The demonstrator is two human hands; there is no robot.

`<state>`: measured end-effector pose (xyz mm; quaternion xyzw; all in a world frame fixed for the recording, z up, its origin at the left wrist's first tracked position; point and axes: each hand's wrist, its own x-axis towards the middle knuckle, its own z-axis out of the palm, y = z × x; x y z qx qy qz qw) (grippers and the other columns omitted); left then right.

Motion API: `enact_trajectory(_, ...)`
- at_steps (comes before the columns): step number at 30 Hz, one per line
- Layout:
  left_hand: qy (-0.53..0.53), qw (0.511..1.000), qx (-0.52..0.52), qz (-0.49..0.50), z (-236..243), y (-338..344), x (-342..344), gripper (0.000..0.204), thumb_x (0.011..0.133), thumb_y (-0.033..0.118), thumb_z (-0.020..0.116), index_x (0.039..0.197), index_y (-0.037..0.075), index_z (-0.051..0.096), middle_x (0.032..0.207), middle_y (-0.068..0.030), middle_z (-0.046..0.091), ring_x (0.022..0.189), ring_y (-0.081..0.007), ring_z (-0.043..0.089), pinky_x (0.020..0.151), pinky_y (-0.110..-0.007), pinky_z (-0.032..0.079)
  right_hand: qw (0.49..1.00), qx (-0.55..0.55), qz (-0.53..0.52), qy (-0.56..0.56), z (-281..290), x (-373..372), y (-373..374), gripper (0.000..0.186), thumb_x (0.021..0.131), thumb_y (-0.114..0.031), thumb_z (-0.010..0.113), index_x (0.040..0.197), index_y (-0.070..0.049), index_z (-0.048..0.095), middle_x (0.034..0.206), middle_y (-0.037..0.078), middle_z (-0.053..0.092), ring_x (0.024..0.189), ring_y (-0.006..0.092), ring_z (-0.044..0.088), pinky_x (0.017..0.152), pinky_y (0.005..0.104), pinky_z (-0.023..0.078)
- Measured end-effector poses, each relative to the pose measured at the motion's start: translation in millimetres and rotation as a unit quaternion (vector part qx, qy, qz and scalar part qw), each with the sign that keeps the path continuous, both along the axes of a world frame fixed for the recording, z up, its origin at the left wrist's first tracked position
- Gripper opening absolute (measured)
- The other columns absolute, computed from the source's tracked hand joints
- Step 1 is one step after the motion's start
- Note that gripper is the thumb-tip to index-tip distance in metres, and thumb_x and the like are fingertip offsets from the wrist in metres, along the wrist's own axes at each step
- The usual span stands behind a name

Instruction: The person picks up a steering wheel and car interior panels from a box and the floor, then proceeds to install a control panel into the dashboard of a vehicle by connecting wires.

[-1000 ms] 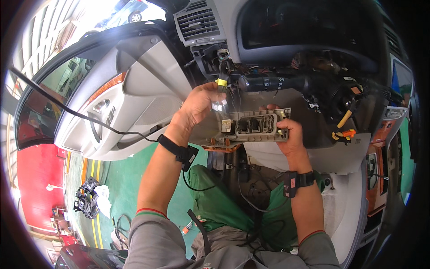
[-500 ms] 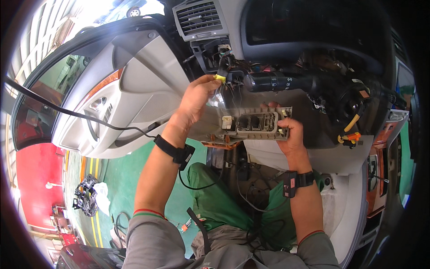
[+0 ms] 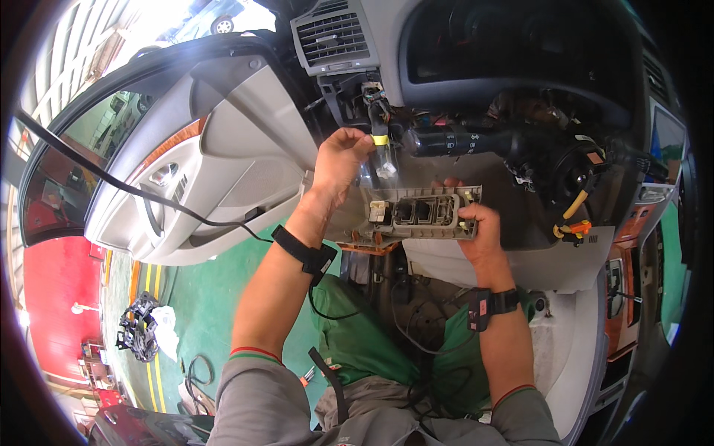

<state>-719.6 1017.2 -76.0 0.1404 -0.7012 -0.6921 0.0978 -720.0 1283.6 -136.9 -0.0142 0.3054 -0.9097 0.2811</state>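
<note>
My left hand (image 3: 343, 160) pinches a wiring harness at its band of yellow tape (image 3: 380, 140), between thumb and fingertips. Below the tape hangs a whitish connector (image 3: 386, 169), slightly blurred. My right hand (image 3: 480, 227) grips the right end of a beige dashboard trim panel (image 3: 435, 233), thumb in front and fingers behind. The panel's back faces me, showing a white plug-like part (image 3: 378, 212) and black switch bodies (image 3: 420, 211) in its frame. A small gap separates the hanging connector from the panel's upper edge.
The steering column's black stalk (image 3: 439, 140) juts out just above the panel. To its right, an orange connector (image 3: 576, 231) dangles on a yellow-sleeved cable. An open car door (image 3: 245, 149) stands at left, below the air vent (image 3: 332, 39). Black cables run from both wrist straps.
My left hand has shifted a little to the right with the yellow-taped harness. The whitish connector now shows beneath the tape. My right hand keeps its grip on the panel, which has barely moved.
</note>
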Motion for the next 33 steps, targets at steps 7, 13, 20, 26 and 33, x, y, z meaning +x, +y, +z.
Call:
enact_trajectory(7, -0.003, 0.992, 0.124, 0.025, 6.9, 17.1, 8.4, 0.009, 0.097, 0.015, 0.062, 0.101, 0.007, 0.061, 0.094, -0.0013, 0.066, 0.084, -0.0107, 0.062, 0.080, -0.024, 0.052, 1.000, 0.006, 0.005, 0.005, -4.8, -1.8, 4.2, 0.059, 0.069, -0.007, 0.048, 0.127, 0.003, 0.052, 0.132, 0.020, 0.056, 0.123, 0.0319, 0.053, 0.110, 0.0424, 0.039)
enact_trajectory(13, 0.004, 0.990, 0.141, 0.002, -4.7, 14.1, 2.2, 0.009, 0.098, 0.014, 0.059, 0.102, 0.007, 0.061, 0.092, -0.0019, 0.066, 0.079, -0.0122, 0.060, 0.074, -0.027, 0.051, 1.000, 0.001, 0.003, 0.006, -7.3, -0.6, 2.3, 0.058, 0.069, -0.007, 0.049, 0.126, 0.003, 0.052, 0.131, 0.019, 0.056, 0.122, 0.0320, 0.054, 0.110, 0.0427, 0.040)
enact_trajectory(20, -0.057, 0.947, 0.311, -0.059, -13.2, 3.8, 1.5, 0.017, 0.096, 0.007, 0.043, 0.089, 0.006, 0.059, 0.081, -0.0040, 0.064, 0.070, -0.0113, 0.060, 0.066, -0.030, 0.051, 1.000, 0.005, 0.007, 0.004, -6.2, 0.1, 4.9, 0.057, 0.069, -0.006, 0.048, 0.125, 0.001, 0.054, 0.129, 0.018, 0.057, 0.121, 0.0314, 0.055, 0.108, 0.0429, 0.042)
enact_trajectory(26, -0.179, 0.924, 0.334, -0.053, -23.7, -17.9, -16.9, 0.016, 0.094, 0.007, 0.045, 0.084, 0.009, 0.058, 0.074, -0.0027, 0.061, 0.054, -0.0064, 0.056, 0.040, -0.019, 0.040, 1.000, 0.014, 0.008, 0.004, -5.0, 0.5, 4.1, 0.056, 0.069, -0.006, 0.048, 0.124, 0.001, 0.055, 0.127, 0.017, 0.059, 0.118, 0.0309, 0.056, 0.106, 0.0422, 0.043)
enact_trajectory(33, -0.104, 0.951, 0.290, 0.007, -6.2, 8.6, -2.0, 0.016, 0.097, 0.020, 0.049, 0.089, 0.011, 0.059, 0.073, -0.0004, 0.060, 0.052, -0.0066, 0.052, 0.041, -0.019, 0.037, 1.000, 0.020, -0.003, 0.002, -8.7, -0.2, 6.2, 0.054, 0.069, -0.004, 0.048, 0.122, 0.002, 0.056, 0.125, 0.017, 0.060, 0.116, 0.0304, 0.058, 0.105, 0.0412, 0.045)
